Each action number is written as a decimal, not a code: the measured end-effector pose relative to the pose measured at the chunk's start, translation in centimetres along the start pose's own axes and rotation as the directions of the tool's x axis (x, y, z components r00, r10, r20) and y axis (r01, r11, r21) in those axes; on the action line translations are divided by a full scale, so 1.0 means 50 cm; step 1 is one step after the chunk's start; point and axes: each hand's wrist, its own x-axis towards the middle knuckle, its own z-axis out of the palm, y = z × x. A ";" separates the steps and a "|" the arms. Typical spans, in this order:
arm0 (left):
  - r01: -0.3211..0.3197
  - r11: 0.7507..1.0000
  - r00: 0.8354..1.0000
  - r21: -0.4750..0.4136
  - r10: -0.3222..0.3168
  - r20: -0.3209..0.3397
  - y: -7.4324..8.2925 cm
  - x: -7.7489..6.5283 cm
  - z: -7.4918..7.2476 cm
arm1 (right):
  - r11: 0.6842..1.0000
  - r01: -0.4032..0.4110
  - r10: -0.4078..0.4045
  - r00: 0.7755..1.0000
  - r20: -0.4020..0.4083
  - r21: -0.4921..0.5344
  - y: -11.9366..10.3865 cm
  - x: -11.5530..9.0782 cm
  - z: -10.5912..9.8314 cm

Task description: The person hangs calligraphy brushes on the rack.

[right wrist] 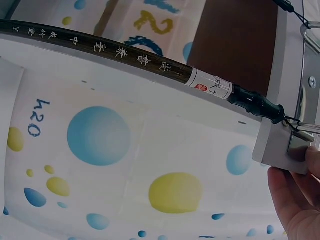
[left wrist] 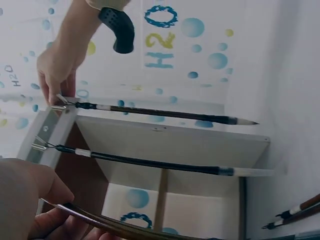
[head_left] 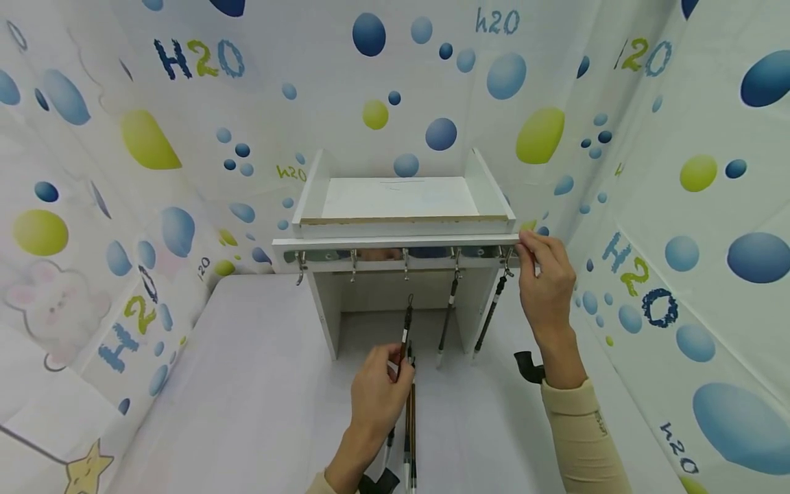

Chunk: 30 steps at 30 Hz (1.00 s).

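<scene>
My left hand [head_left: 379,391] pinches a dark calligraphy brush [head_left: 405,328] near its upper end, the hanging loop pointing up below the hook rail [head_left: 379,255]. In the left wrist view this held brush [left wrist: 117,227] runs along the bottom edge. My right hand [head_left: 548,285] grips the right end of the white shelf [head_left: 395,241] between thumb and fingers, beside the last hook. From the two right-hand hooks hang two brushes, the inner brush [head_left: 448,315] and the outer brush [head_left: 490,314]. White lettering marks the outer brush's handle [right wrist: 117,52] in the right wrist view.
Several more brushes [head_left: 411,418] lie on the white surface [head_left: 259,384] below and beside my left hand. Three bare hooks, including the far-left hook [head_left: 300,267], line the rail. A printed curtain [head_left: 407,75] surrounds the shelf at the back and sides.
</scene>
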 end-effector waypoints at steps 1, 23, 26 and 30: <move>-0.020 1.000 1.000 -0.009 0.020 -0.009 0.005 0.002 -0.003 | 1.000 0.000 0.000 1.000 0.001 -0.001 0.000 0.000 0.000; -0.099 0.994 0.992 -0.040 0.095 -0.078 0.030 0.049 -0.022 | 1.000 -0.024 0.024 1.000 0.019 -0.013 0.000 -0.001 0.000; -0.103 0.994 0.992 -0.042 0.100 -0.076 0.029 0.051 -0.021 | 1.000 -0.020 0.021 1.000 0.017 -0.012 -0.001 0.001 -0.001; -0.108 0.993 0.991 -0.039 0.104 -0.080 0.027 0.055 -0.019 | 1.000 -0.016 0.016 1.000 0.014 -0.012 0.000 0.001 -0.001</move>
